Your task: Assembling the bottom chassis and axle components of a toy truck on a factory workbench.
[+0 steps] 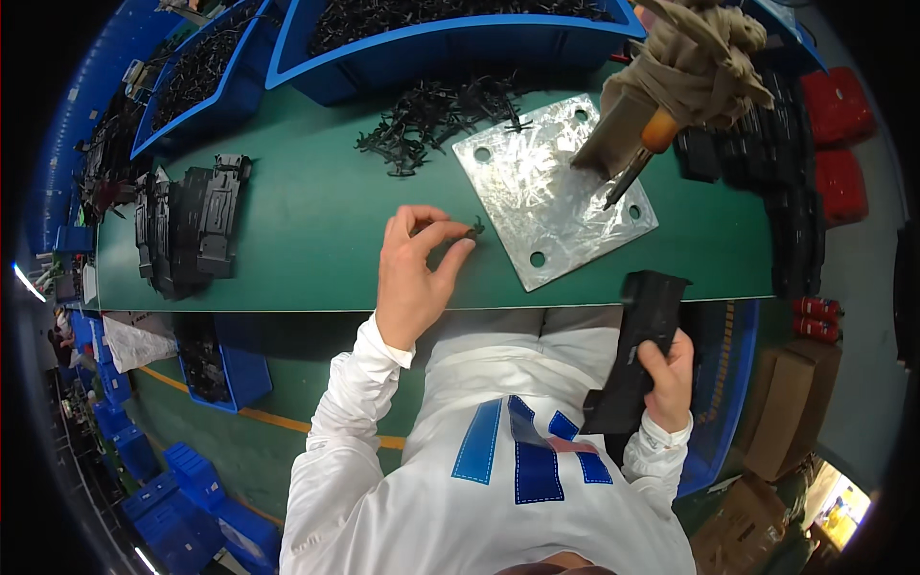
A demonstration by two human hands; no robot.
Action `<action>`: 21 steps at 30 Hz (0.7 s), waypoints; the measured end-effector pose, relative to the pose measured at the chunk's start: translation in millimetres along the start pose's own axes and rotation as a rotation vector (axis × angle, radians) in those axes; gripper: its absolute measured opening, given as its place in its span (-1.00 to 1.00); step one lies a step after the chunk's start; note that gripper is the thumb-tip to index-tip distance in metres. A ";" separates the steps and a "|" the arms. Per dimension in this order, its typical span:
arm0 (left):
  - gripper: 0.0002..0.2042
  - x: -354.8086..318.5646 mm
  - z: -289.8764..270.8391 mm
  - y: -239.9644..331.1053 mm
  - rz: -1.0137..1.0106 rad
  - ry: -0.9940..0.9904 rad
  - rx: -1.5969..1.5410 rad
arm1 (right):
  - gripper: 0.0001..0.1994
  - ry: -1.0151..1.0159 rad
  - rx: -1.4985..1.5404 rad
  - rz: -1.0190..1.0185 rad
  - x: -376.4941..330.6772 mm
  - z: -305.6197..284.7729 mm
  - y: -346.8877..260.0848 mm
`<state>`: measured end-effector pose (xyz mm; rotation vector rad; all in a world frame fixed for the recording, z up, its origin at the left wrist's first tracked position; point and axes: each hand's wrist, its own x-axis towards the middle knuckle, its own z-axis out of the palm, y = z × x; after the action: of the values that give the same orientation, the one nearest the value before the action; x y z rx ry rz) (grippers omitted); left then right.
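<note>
My left hand (pixel 414 271) is above the green table near its front edge, thumb and forefinger pinched on a small black plastic part (pixel 475 228). Off the table's front edge, close to my body, my right hand (pixel 670 381) grips a long black plastic housing (pixel 636 355), thumb across its face. Beyond my left hand lies a loose pile of small black plastic parts (pixel 422 120). Between my hands and a little farther off is a square metal plate (pixel 517 196) with round holes in its corners. A tool with an orange handle (pixel 659 130) points down over the plate.
Tan cloth (pixel 692 67) wraps a bulky upright thing above the plate. Blue bins (pixel 450 43) of black parts line the far side. Black housings stand at left (pixel 196 225) and are stacked at right (pixel 757 153). A cardboard box (pixel 792 407) stands right of the table.
</note>
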<state>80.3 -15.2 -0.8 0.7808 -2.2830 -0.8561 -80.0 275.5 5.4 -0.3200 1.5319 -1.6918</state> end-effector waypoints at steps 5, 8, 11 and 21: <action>-0.86 -4.9 -6.2 8.8 -0.155 -0.221 -0.153 | -0.55 -0.108 0.083 0.043 6.1 42.4 -1.4; -0.88 -8.0 -15.3 25.2 -0.217 -0.364 -0.336 | -0.39 -0.166 0.065 -0.023 13.8 51.7 2.3; -0.91 -18.4 -19.2 32.4 -0.180 -0.441 -0.594 | -0.34 -0.210 0.105 0.001 14.5 67.8 -0.8; -0.76 -25.4 -27.0 57.3 0.317 -0.323 -0.314 | -0.35 -0.359 0.304 -0.103 9.1 79.2 -11.7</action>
<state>97.3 27.7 49.6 0.1430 -2.3700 -1.2144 -37.8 212.0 31.4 -0.5164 0.9975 -1.8019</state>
